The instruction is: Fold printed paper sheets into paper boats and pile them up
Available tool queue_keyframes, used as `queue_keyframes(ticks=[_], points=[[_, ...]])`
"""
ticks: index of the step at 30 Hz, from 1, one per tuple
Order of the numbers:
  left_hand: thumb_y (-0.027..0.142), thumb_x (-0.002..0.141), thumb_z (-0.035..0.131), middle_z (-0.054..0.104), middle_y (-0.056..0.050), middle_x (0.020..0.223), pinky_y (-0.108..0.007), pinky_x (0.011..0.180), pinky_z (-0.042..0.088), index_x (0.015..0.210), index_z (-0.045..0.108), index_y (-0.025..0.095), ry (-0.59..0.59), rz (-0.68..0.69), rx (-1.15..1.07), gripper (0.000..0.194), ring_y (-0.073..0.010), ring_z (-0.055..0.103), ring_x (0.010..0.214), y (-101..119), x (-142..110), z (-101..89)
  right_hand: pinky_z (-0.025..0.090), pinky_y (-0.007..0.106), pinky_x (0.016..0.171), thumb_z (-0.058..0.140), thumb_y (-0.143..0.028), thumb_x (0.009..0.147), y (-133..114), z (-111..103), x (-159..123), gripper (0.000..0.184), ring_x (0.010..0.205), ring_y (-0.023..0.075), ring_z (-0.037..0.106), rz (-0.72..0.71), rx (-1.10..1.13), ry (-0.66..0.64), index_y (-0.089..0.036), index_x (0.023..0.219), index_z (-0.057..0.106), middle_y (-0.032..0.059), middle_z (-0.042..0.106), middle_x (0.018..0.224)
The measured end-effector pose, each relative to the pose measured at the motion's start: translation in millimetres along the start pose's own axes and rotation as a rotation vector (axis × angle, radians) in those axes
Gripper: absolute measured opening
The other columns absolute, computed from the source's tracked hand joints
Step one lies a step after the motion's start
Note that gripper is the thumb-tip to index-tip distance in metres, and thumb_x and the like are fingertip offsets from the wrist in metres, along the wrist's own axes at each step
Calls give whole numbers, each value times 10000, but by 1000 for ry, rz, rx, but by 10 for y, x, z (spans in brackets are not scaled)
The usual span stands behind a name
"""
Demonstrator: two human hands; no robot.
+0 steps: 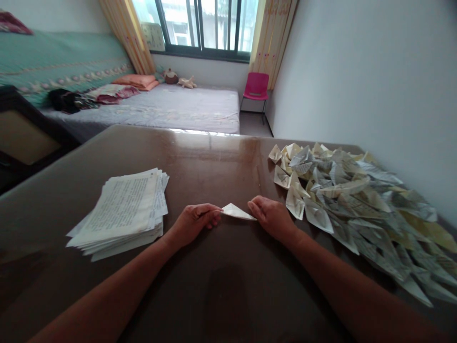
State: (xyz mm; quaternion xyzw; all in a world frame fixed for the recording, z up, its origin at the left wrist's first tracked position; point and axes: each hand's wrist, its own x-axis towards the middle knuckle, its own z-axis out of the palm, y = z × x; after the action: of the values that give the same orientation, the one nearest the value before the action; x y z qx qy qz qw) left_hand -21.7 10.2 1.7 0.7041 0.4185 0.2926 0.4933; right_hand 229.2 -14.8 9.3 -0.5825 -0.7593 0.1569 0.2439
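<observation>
Head view. My left hand [195,222] rests on the brown table [221,162], fingers curled together, the tips pinching the left corner of a small folded paper [236,211]. My right hand [272,217] lies palm down at the paper's other end, fingers closed side by side and pressed on its right corner. The folded paper sits between the two hands near the middle of the table, a flat white triangle with its peak pointing away from me; whether it lies flush on the surface or is lifted a little, I cannot tell.

Left of my left hand, apart from it, lies a stack of printed sheets [124,209], loosely squared, edges fanned out. To the right of my right hand, just beside it, spreads a heap of folded paper shapes [357,200], made of printed pages, running along the table's right side toward the white wall [374,71].

Beyond the table stands a bed [185,107] with clothes and cushions at its far end, a pink chair [256,88] by the curtain, and a barred window [203,24] above.
</observation>
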Motion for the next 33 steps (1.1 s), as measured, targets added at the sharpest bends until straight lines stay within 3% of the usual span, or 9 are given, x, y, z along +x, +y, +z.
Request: queue_keyframes(ticks=[2,5,7,13,20,24,27,30,33], points=[[394,878,555,691,-31,750,-203,577,513,979,696,151,0,-1,7,299,-111,610,620,-6,-1,5,420,253,687,490,-412,925,-10,2,-6,280,760,146,590,-93,-18,63,-206,1028,650,67,637,990],[389,867,571,679,-20,772,-193,569,490,990,692,163,-17,19,37,285,-92,576,589,8,-12,17,456,269,788,597,-450,860,-34,25,-24,357,923,170,590,-252,46,3,-247,1153,625,72,598,1126],[388,861,579,677,-23,819,-195,573,486,987,691,168,-30,42,45,277,-91,572,601,21,-20,23,466,275,807,630,-446,837,-41,50,-37,371,950,171,584,-289,90,-51,-262,1159,626,62,595,1127],[372,849,602,680,-32,852,-197,588,468,990,695,174,-39,86,106,260,-106,574,656,20,-26,32,477,239,688,626,-388,845,-28,86,-49,341,688,85,559,-268,183,-118,-254,1158,625,53,593,1129],[354,857,598,677,-23,856,-203,621,458,979,696,188,-44,118,172,229,-116,579,697,24,-28,45,488,302,860,582,-294,867,-58,80,-70,329,1006,184,599,-392,43,-66,-231,1189,601,78,629,1159],[328,866,589,654,-14,822,-202,618,447,967,692,187,-56,174,224,202,-105,566,671,46,-49,68,486,357,889,558,-222,862,-135,74,-81,407,1048,225,585,-490,-163,-45,-214,1269,542,106,618,1206],[313,876,577,628,-11,812,-210,640,459,993,676,194,-63,230,263,194,-104,564,677,74,-88,123,501,325,841,550,-209,876,-189,93,-82,395,1001,224,591,-451,-273,-43,-198,1269,528,117,627,1147],[306,874,576,603,-5,870,-222,673,496,1201,564,234,10,232,282,335,-108,568,715,119,-138,212,506,272,761,478,-199,922,-229,139,-89,326,874,189,609,-375,-289,-5,-176,1244,521,99,638,999],[325,841,610,555,-21,972,-243,665,534,1353,372,249,87,202,290,570,-124,567,766,171,-177,310,506,275,757,442,-174,922,-281,191,-105,294,852,184,604,-356,-180,67,-160,1211,497,102,615,986]])
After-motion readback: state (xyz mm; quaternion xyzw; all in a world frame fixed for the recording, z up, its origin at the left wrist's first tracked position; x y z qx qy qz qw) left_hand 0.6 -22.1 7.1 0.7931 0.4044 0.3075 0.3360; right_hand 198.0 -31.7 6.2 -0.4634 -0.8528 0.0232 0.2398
